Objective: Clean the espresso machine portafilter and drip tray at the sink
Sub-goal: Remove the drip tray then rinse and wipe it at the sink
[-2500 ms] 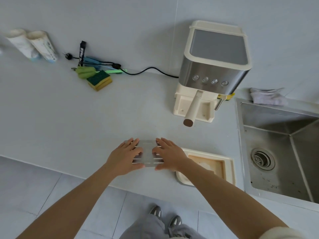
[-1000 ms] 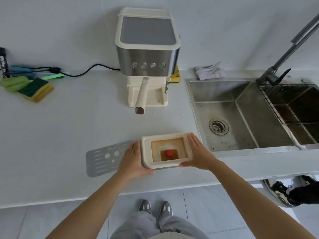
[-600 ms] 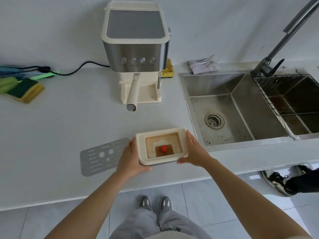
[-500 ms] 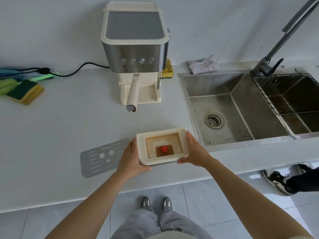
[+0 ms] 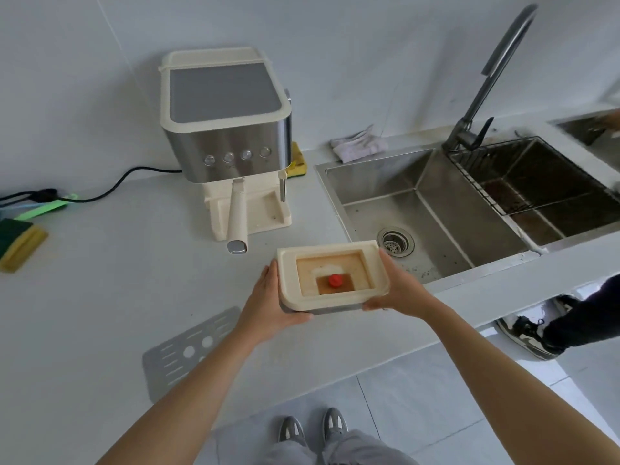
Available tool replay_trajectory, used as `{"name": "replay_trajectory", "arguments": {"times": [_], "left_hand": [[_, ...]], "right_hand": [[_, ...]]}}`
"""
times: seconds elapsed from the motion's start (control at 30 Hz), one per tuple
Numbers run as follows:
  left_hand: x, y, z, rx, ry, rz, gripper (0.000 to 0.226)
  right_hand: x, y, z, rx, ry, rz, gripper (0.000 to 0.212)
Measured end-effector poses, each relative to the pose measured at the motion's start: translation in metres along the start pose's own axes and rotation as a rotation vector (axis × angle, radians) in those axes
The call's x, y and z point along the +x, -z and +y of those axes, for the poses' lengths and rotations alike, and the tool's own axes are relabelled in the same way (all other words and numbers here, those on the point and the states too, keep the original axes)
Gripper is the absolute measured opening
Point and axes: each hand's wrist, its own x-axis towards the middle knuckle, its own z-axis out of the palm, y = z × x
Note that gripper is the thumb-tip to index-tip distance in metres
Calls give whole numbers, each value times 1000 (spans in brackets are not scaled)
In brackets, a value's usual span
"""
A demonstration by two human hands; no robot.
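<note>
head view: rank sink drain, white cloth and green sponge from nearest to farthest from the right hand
From the right hand, which grips the drip tray:
1. sink drain, just beyond the hand, in the sink.
2. white cloth, at the back, behind the sink.
3. green sponge, far left on the counter.

The person wears loose grey trousers (image 5: pixel 352 448), seen at six o'clock of the view. Just at twelve o'clock from them show two grey sneakers (image 5: pixel 291 431) with paler parts. Both forearms are bare, as are the left hand (image 5: pixel 265 307) and the right hand (image 5: pixel 399 290).
</note>
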Motion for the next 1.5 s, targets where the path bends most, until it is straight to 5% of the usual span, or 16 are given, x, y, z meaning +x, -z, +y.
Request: {"name": "replay_trajectory", "arguments": {"times": [0.47,0.93,1.1,1.5], "left_hand": [[104,-21,70,32,-55,16,99],[196,-104,129,-45,133,161,96],[215,-114,138,-46,168,154,89],[251,-108,134,2,173,137,79]], "right_hand": [[41,93,32,270,27,83,74],[122,222,92,268,60,-144,79],[138,236,104,297,63,-219,60],[172,234,118,400,-55,-290,60]]}}
